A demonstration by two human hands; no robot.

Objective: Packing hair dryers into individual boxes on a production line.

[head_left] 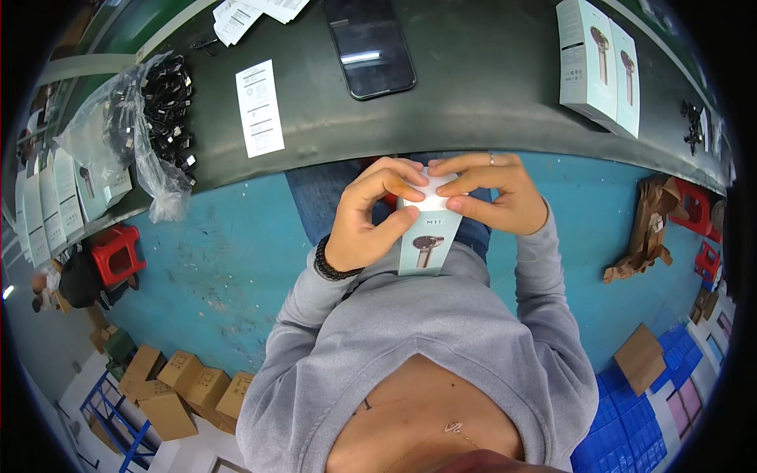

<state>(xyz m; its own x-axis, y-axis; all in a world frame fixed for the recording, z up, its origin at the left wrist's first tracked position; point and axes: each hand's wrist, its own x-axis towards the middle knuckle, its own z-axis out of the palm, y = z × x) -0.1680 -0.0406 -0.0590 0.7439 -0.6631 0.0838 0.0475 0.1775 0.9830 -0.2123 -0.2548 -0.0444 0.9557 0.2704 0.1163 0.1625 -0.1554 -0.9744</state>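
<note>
A pale blue-white product box (426,244), with a picture of a small handheld device on its front, stands upright in my lap, close against my body. My left hand (369,206) grips its left edge, thumb on the front and fingers at the top. From the other side my right hand (498,191), with a ring on one finger, holds the top end. The fingertips of both hands meet over the white top flap (430,189). Whether that flap is fully tucked in is hidden by the fingers.
On the dark table lie a black phone (369,51), a printed leaflet (259,108) and a plastic bag (110,118) of black cables (167,110). Similar boxes stand at right (597,67) and left (55,201). Red stools (118,254), brown paper (648,229) and cartons (183,378) are on the floor.
</note>
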